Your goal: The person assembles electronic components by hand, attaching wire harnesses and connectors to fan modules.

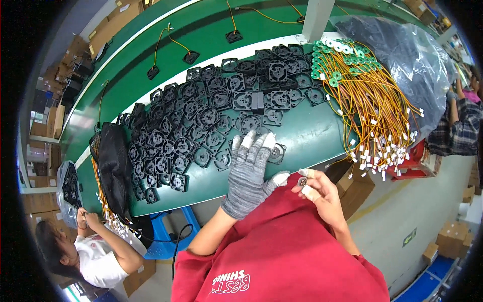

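My left hand [249, 173], in a grey striped glove with white fingertips, lies over the near edge of the green work surface with its fingers stretched out and apart. Partly under its fingers, a black square fan frame [277, 154] rests on the surface; whether the fingers press on it I cannot tell. My right hand [324, 195] is bare apart from white finger covers on thumb and forefinger. Between those fingertips it pinches a small round part [302, 181], dark with a silvery rim, just off the table edge.
Many black fan frames [206, 118] are heaped left and ahead. At right lies a pile of orange wires [370, 100] with white plugs and green rings, beside clear plastic [407, 55]. Wired fans sit on the green belt [201, 30] behind. A co-worker [95, 251] sits at left near a blue stool [173, 241].
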`<state>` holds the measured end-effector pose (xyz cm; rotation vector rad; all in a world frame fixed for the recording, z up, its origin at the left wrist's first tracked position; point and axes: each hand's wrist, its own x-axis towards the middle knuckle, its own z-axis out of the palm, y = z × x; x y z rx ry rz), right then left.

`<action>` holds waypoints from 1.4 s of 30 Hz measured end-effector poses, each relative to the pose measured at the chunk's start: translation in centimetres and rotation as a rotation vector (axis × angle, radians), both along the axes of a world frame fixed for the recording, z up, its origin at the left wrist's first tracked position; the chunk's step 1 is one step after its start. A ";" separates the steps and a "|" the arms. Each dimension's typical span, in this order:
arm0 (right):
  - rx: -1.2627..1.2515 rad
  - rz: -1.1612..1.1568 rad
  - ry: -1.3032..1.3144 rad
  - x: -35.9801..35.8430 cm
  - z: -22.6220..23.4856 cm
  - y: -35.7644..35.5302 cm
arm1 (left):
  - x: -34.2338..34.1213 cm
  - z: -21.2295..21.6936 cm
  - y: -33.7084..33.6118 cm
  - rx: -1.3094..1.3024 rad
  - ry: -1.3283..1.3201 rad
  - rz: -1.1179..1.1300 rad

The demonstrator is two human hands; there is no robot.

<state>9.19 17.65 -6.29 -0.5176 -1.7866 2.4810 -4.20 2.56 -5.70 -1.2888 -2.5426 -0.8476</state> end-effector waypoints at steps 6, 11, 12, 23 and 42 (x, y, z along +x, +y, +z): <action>-0.052 -0.112 -0.020 0.0 -0.3 1.7 | 0.4 -0.1 1.0 -0.085 0.060 -0.083; -0.028 -0.132 -0.065 0.1 -0.9 2.1 | 0.1 0.7 1.6 -0.127 0.072 -0.196; -0.023 -0.117 0.018 -0.3 -1.0 1.8 | 0.0 1.7 1.1 -0.184 0.019 -0.226; 0.124 -0.150 0.093 -0.6 -1.5 1.6 | -1.3 5.0 2.6 -0.275 0.133 -0.470; -0.132 0.332 0.263 -1.9 0.9 1.5 | 3.6 3.2 0.4 0.726 -1.371 -0.165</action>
